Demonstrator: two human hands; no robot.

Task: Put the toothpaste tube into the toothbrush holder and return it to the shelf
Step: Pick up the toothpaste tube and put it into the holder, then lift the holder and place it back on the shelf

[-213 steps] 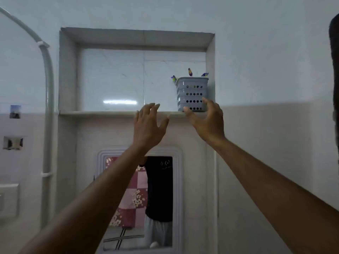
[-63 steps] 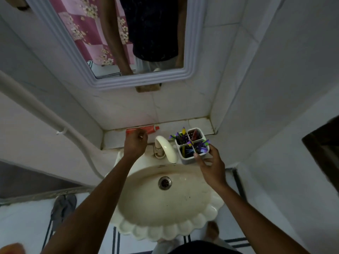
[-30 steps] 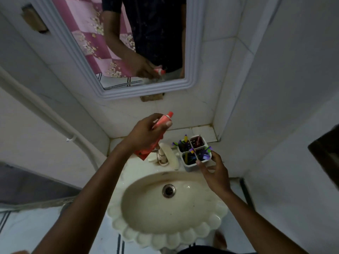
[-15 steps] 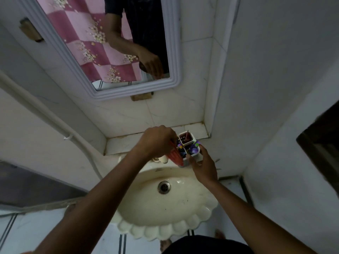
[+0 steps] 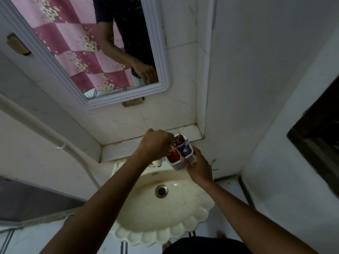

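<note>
The toothpaste tube [image 5: 172, 156], red, stood in the near-left compartment of the toothbrush holder [image 5: 180, 154], its lower part sunk inside and hidden. The holder, a white perforated box divided into four compartments, sat at the back rim of the washbasin [image 5: 161, 204], at twelve o'clock from the drain [image 5: 161, 191]. Toothbrushes [image 5: 185, 146] with purple and yellow parts filled the compartment at three o'clock from the tube; a dark red item occupied the compartment at twelve o'clock.

The left hand [image 5: 156, 145] was curled into a narrow fist directly at nine o'clock from the holder, its fingertips at the holder's top edge; whether they gripped the tube could not be told, since the knuckles hid the contact. The right hand [image 5: 199, 166] clasped the holder from five o'clock, thumb on the near wall and fingers around the right side.

A cream tap [image 5: 157, 163] showed partly beneath the left wrist. The tiled ledge [image 5: 121, 149] ran behind the basin, from nine o'clock to two o'clock of the holder. At eleven o'clock on the wall hung the white-framed mirror [image 5: 161, 52], which reflected a pink checked cloth, a dark shirt and one forearm. A white pipe [image 5: 45, 132] crossed the wall at nine o'clock.
</note>
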